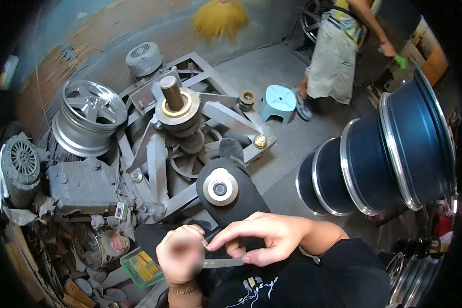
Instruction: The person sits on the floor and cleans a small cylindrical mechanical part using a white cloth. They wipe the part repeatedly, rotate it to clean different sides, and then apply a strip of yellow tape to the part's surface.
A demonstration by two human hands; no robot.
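Observation:
My left hand (182, 252) is curled closed, palm side up and partly blurred. A small pale piece (205, 245) shows at its fingers; its kind is too small to tell. My right hand (264, 238) comes in from the right, its index fingertip at that piece and its thumb apart from the index finger. Between the hands, near the right thumb tip, runs a flat grey strip (223, 264); I cannot tell whether either hand holds it. Just beyond, a pale round disc (229, 197) with a dark centre rests over my dark-trousered leg (241, 177).
A grey metal frame machine (156, 159) with an upright spindle (170, 92) stands ahead. A silver wheel rim (82, 136) is left, stacked dark rims (362, 167) right. A blue stool (278, 102) stands near a person (336, 61). A green basket (138, 267) sits lower left.

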